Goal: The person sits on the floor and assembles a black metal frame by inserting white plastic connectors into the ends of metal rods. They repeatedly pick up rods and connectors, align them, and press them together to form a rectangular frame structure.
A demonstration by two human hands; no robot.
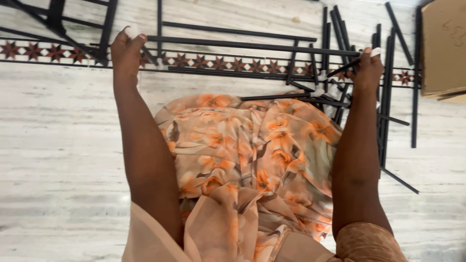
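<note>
Black rod (252, 44) spans both hands, near brown carton (444, 48).

Pale streaked marble floor (63, 145), dark border band of red star tiles (43, 52) — cardboard box (444, 48) at right, even light.

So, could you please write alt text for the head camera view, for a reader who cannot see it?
Seen from above, a person's left hand and right hand each grip an end of a long black metal rod. More loose black rods lie on the pale marble floor, with orange floral fabric between the arms and a cardboard box at the right.
</note>
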